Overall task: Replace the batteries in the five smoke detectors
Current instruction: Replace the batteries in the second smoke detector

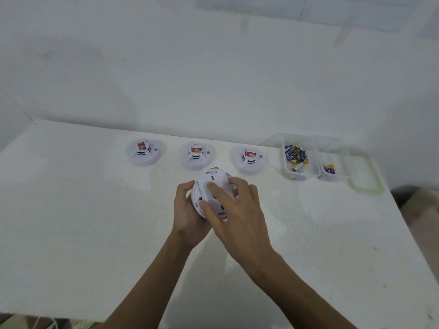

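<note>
One smoke detector [218,180] in left hand [187,210]; right hand [242,210] fingers [213,189] across it

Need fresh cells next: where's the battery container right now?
Head view, far right of the table: the clear battery container sits just right of the rightmost smoke detector.

Left hand [187,211] and right hand [241,210] clasp a smoke detector [217,182] (three others [196,156] behind)

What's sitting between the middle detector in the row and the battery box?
One more detector stands there on the table, red label up, between the middle detector and the box. The head view shows it.
</note>
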